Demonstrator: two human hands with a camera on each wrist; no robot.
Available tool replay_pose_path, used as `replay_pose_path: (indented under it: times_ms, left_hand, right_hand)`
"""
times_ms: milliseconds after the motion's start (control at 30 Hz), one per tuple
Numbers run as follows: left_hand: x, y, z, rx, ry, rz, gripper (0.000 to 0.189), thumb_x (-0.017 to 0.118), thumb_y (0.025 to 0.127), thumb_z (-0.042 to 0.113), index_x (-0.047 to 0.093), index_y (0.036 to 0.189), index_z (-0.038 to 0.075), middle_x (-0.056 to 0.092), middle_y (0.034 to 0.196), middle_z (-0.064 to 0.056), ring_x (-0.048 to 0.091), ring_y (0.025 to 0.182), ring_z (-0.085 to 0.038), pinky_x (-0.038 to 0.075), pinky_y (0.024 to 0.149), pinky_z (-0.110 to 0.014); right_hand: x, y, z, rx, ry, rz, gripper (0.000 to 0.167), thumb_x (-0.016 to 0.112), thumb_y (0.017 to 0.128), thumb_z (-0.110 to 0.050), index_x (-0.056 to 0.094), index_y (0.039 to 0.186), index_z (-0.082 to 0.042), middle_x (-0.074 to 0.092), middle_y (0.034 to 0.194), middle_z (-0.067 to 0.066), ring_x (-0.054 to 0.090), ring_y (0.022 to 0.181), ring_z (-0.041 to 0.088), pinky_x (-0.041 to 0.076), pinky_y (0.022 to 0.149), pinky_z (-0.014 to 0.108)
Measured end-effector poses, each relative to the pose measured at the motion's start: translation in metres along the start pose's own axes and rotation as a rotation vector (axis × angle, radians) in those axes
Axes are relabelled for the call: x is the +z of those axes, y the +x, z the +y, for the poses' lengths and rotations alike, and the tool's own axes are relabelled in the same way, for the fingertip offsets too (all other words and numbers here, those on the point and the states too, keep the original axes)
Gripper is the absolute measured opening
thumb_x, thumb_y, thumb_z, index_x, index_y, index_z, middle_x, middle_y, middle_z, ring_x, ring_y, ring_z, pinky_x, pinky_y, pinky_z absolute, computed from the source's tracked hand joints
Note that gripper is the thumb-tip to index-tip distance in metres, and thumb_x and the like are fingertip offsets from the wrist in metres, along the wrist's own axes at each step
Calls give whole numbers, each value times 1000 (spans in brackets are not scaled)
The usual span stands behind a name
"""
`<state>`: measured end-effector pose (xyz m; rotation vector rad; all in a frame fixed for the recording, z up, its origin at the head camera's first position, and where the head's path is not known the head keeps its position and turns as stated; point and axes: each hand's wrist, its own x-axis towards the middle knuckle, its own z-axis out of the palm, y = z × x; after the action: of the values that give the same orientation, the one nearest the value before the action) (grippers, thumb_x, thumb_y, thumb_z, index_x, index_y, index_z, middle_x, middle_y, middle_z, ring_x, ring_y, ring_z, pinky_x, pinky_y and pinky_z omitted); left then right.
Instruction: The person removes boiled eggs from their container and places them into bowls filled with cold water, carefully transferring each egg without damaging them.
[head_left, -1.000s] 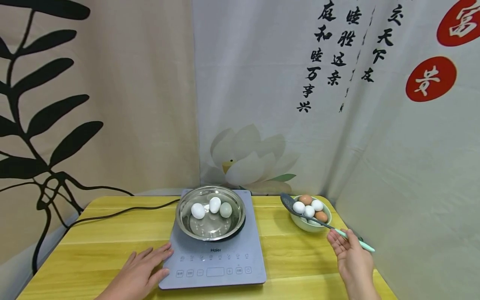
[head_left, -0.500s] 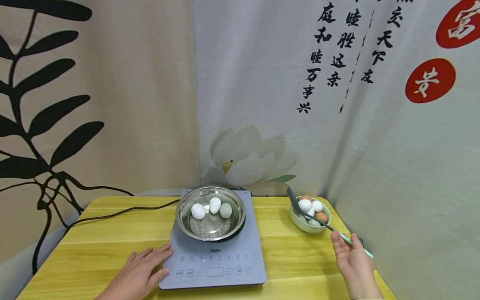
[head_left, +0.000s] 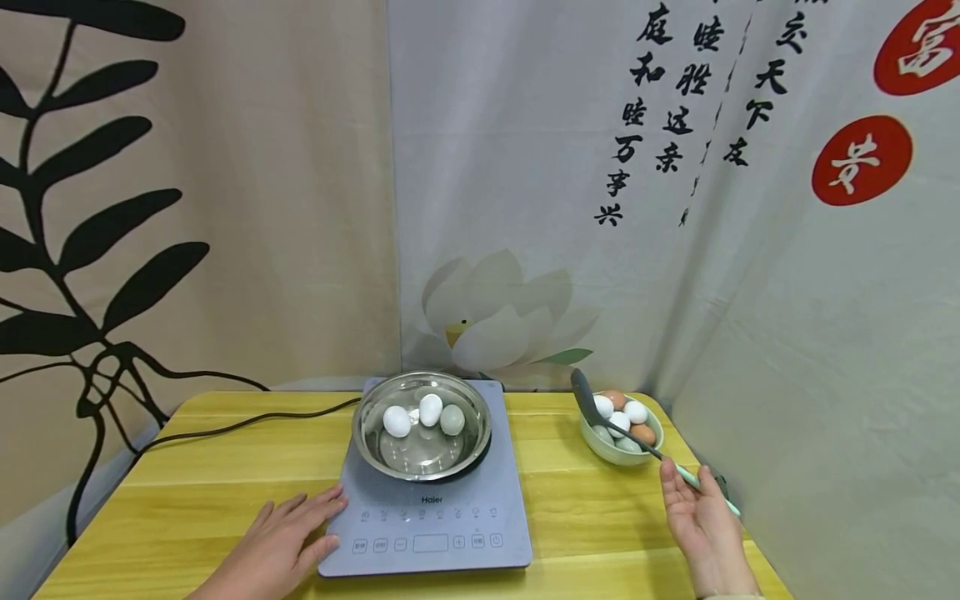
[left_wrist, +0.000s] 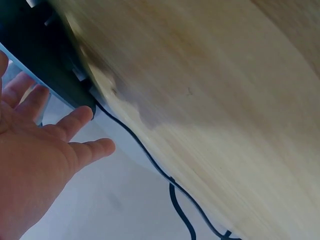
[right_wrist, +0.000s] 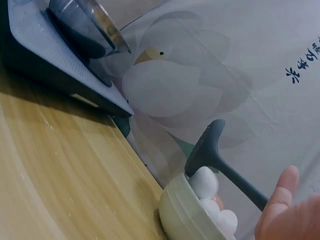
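Observation:
My right hand [head_left: 701, 517] holds the mint-green handle of a dark grey slotted spoon [head_left: 588, 400], palm turned up. The spoon's head stands tilted on edge at the left rim of a pale green bowl [head_left: 618, 456], against a white egg [right_wrist: 204, 183]. White, brown and pale greenish eggs [head_left: 636, 412] fill the bowl. My left hand [head_left: 281, 537] lies with fingers extended, their tips at the left edge of an induction cooker [head_left: 431, 525]. On the cooker sits a steel pan [head_left: 423, 472] holding two white eggs [head_left: 397, 422] and one greenish egg [head_left: 452, 420].
A black cord [head_left: 247, 423] runs left from behind the cooker over the wooden table [head_left: 570, 517]. Behind the table hangs a printed curtain [head_left: 525, 167] with a lotus and writing. Another curtain hangs at the right, close to the bowl and the spoon handle.
The spoon's head has turned from face-up to on edge, moving slightly right at the bowl's rim. A white egg beside it has shifted. My right hand has rolled a little; the left stays put.

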<state>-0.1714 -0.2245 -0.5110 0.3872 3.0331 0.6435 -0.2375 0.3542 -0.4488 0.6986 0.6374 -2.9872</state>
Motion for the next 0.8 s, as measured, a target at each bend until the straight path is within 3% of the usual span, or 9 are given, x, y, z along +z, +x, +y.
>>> replay_pose_path:
  times_ms: [133,400,633,733,800]
  left_hand:
    - [0,0,0,0,1,0,55,68,102,51,64,149,24,56,163,-1,55,141,-51,31,109,-88]
    - [0,-1,0,4,-8,14,55,68,102,52,65,148,23,56,162,-1,56,140,-51,32,108,-89]
    - [1,-2,1,13,-7,28,53,69,101,50,66,147,23,57,162,-1,56,140,-51,32,108,-89]
    - [0,-2,1,7,-11,20,54,68,101,51,65,148,24,56,162,-1,56,141,-50,31,108,-88]
    - [0,-2,0,9,-11,24,55,68,101,52,65,148,23,57,162,-1,56,140,-50,31,108,-88]
  right_hand:
    - [5,-1,1,26,43,-15,30,46,112,-37,24,131,-29,53,117,10,70,104,19,51,109,17]
    - [10,-6,2,23,81,-34,29,44,114,-36,28,130,-19,61,106,14,73,99,21,55,105,19]
    - [17,-15,3,19,127,-72,24,48,114,-32,39,127,-13,64,106,16,74,100,24,57,104,21]
    - [21,-24,10,1,97,-160,21,48,115,-26,48,122,-6,64,107,16,75,103,25,59,102,24]
    - [26,-31,21,-39,18,-256,20,48,115,-21,56,118,-3,68,108,16,76,103,25,60,100,25]
